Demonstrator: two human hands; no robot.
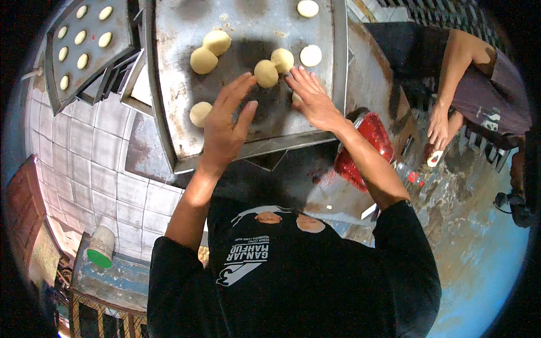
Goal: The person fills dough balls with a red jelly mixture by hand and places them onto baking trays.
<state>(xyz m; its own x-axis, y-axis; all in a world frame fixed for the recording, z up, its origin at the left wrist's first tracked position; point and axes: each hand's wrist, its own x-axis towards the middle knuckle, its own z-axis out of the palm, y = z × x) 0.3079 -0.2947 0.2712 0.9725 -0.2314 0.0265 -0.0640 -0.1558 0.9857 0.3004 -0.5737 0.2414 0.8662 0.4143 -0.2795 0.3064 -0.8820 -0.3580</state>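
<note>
Over a worn metal baking tray (242,138), both my hands reach in with palms down. My left hand (225,118) has its fingers stretched out, the fingertips beside a round, flattened dough piece (266,74). My right hand (314,104) is also spread flat, its fingertips at the lower edge of a second dough piece (282,59) that touches the first. Part of another dough piece (296,98) shows under my right hand. At the left, two dough rounds (204,60) touch each other, and a single one (200,114) lies by my left wrist.
A red tub (369,149) with dark red contents sits right of the tray, under my right forearm. Farther right, another person's hand (438,130) holds a pale piece with a red middle. A second tray (93,56) of small dough pieces stands at the upper left.
</note>
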